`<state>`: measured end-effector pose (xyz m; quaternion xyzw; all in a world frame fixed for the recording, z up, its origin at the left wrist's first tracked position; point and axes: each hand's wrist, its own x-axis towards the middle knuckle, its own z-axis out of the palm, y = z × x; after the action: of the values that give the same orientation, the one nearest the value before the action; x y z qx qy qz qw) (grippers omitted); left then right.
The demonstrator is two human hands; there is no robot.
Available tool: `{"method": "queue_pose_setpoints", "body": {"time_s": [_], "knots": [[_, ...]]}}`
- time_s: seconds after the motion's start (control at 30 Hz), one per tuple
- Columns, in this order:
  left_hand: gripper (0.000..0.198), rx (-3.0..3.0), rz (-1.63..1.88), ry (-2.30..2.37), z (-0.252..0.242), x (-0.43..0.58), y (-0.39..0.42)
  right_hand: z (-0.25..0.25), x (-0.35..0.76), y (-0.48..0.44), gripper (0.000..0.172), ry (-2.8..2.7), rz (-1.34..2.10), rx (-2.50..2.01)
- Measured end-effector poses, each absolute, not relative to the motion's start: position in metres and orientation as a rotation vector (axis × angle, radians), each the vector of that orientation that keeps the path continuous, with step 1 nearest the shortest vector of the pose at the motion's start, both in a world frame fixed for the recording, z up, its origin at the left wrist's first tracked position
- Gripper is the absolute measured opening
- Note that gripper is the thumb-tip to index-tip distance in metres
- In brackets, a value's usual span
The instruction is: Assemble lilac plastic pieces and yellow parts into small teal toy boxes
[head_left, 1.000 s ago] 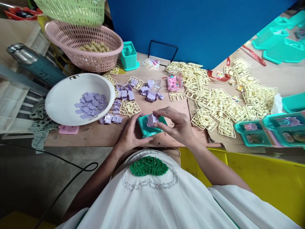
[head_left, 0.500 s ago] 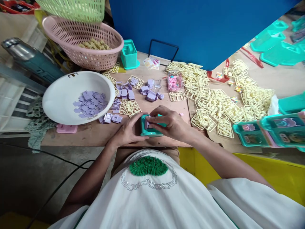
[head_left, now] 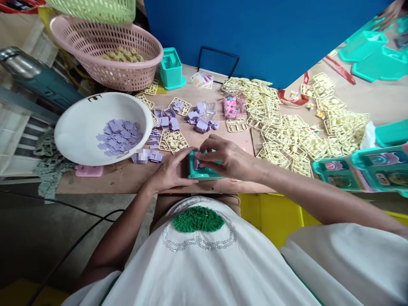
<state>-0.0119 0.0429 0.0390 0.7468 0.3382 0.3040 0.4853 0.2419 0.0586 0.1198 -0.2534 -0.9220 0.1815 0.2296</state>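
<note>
A small teal plastic box [head_left: 200, 171] sits at the near edge of the wooden table [head_left: 121, 180]. My left hand [head_left: 169, 173] grips its left side, fingers curled against it. My right hand [head_left: 227, 159] lies over the top of the box, fingertips pressing a small purple piece [head_left: 196, 162] into it. Most of the box is hidden under that hand. Loose purple pieces [head_left: 200, 122] lie just beyond the hands.
A white bowl [head_left: 79, 140] with purple tiles stands at left, a pink basket [head_left: 108, 51] behind it. Cream part frames [head_left: 287, 131] cover the right half. Finished teal toys [head_left: 360, 170] lie far right. A blue board [head_left: 255, 38] stands behind. Another person's hand [head_left: 390, 12] shows top right.
The teal box was tilted up with the purple piece held above it. It now lies lower on the table, and my right hand has closed down over it.
</note>
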Motion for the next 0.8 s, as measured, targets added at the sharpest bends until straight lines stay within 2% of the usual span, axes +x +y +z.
{"method": "queue_pose_setpoints", "body": {"time_s": [0.27, 0.43, 0.7, 0.8], "knots": [[0.097, 1.806, 0.722, 0.843, 0.034, -0.015, 0.042, 0.116, 0.248, 0.068, 0.031, -2.53, 0.59, -0.609], [0.091, 1.919, 0.703, 0.846, 0.043, -0.015, 0.047, 0.113, 0.251, 0.076, 0.031, -2.59, 0.633, -0.406], [0.095, 1.927, 0.618, 0.896, 0.036, -0.024, 0.049, 0.142, 0.252, 0.089, 0.032, -2.832, 0.672, -0.332], [0.09, 1.931, 0.624, 0.883, 0.038, -0.022, 0.052, 0.151, 0.247, 0.096, 0.031, -2.929, 0.689, -0.246]]}}
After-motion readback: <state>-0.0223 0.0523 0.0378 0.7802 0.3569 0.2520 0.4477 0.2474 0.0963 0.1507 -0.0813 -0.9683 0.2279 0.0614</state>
